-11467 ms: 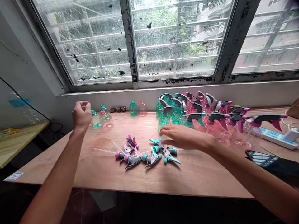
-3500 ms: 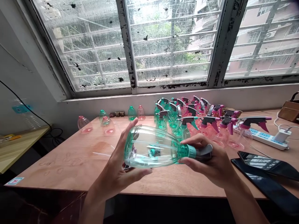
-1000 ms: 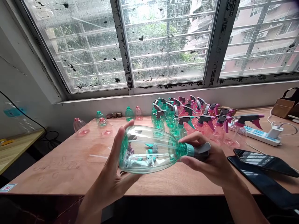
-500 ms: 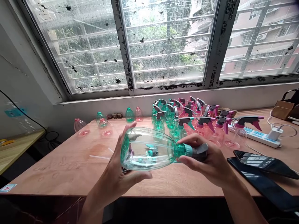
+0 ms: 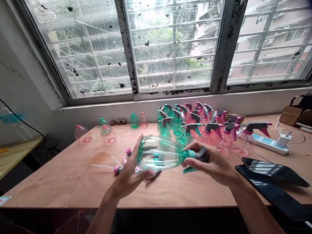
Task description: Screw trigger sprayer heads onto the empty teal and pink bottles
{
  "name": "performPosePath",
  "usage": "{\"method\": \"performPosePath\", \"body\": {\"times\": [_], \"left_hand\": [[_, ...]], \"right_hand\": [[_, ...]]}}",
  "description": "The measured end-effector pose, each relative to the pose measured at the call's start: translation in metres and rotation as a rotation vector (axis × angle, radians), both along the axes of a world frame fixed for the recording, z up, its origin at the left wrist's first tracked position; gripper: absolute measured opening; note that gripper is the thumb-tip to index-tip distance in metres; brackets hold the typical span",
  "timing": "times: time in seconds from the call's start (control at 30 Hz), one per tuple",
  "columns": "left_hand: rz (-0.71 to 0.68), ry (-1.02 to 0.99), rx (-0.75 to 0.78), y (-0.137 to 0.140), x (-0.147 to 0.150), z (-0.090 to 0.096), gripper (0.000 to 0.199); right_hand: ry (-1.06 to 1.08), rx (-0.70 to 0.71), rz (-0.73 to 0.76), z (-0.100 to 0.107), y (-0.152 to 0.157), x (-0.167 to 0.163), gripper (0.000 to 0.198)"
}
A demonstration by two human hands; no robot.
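Observation:
A clear green spray bottle lies sideways in the air between my hands, base to the left. My left hand holds the base end, fingers behind it and thumb below. My right hand closes round the neck end, finger and thumb at the teal collar. The black and grey spray head is partly covered by that hand, and its teal trigger points down. A thin tube runs inside the bottle. Behind my left hand lie loose pink spray heads with white tubes, partly hidden.
Several green and pink bottles with spray heads stand close together at the back. Bottles without heads stand further left. On the right lie a white power strip and two dark phone-like devices. The wooden table's front edge is near me.
The bottle and both hands have shifted slightly up and away from me, the left hand moving right. The teal trigger and loose pink spray heads show more now.

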State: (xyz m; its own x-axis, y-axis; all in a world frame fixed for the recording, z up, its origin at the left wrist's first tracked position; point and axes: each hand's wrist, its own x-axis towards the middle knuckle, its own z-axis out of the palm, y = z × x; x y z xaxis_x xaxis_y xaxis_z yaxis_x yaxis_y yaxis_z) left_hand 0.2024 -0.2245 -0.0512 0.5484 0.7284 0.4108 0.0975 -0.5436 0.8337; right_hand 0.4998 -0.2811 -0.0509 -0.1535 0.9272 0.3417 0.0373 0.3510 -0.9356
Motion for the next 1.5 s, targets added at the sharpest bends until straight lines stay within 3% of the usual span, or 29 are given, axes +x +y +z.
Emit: {"method": "performPosePath", "body": {"times": [0.07, 0.2, 0.3, 0.37, 0.47, 0.57, 0.8, 0.97, 1.07, 1.3, 1.43, 1.5], "left_hand": [[-0.03, 0.057, -0.003, 0.002, 0.003, -0.013, 0.077], [-0.005, 0.113, 0.029, -0.004, 0.003, -0.062, 0.1], [-0.025, 0.072, -0.007, -0.01, 0.002, -0.098, 0.091], [-0.066, 0.03, -0.095, -0.012, 0.001, -0.111, 0.095], [-0.128, 0.011, -0.32, -0.013, 0.0, -0.112, 0.116], [-0.155, 0.046, -0.418, -0.012, -0.001, -0.104, 0.111], [-0.118, 0.094, -0.383, -0.011, -0.002, -0.109, 0.105], [-0.132, 0.111, -0.4, -0.008, -0.003, -0.112, 0.128], [-0.118, 0.141, -0.382, -0.008, -0.005, -0.111, 0.113], [-0.138, 0.142, -0.342, -0.009, -0.005, -0.111, 0.099], [-0.151, 0.11, -0.374, -0.011, -0.001, -0.108, 0.125], [-0.153, 0.105, -0.388, -0.012, -0.001, -0.106, 0.129]], "right_hand": [[0.049, -0.08, 0.045, -0.009, 0.004, 0.004, 0.041], [0.163, -0.312, 0.145, -0.053, 0.004, 0.004, 0.05], [0.26, -0.416, 0.127, -0.092, -0.003, 0.001, 0.052], [0.314, -0.461, 0.116, -0.109, -0.008, 0.001, 0.052], [0.355, -0.471, 0.107, -0.12, -0.015, 0.004, 0.049], [0.348, -0.458, 0.097, -0.121, -0.017, 0.007, 0.047], [0.282, -0.407, 0.068, -0.123, -0.016, 0.007, 0.045], [0.27, -0.382, 0.049, -0.126, -0.015, 0.007, 0.045], [0.267, -0.379, 0.049, -0.128, -0.015, 0.008, 0.045], [0.236, -0.364, 0.076, -0.129, -0.013, 0.01, 0.042], [0.226, -0.367, 0.034, -0.128, -0.014, 0.008, 0.045], [0.22, -0.371, 0.019, -0.126, -0.015, 0.007, 0.047]]}}
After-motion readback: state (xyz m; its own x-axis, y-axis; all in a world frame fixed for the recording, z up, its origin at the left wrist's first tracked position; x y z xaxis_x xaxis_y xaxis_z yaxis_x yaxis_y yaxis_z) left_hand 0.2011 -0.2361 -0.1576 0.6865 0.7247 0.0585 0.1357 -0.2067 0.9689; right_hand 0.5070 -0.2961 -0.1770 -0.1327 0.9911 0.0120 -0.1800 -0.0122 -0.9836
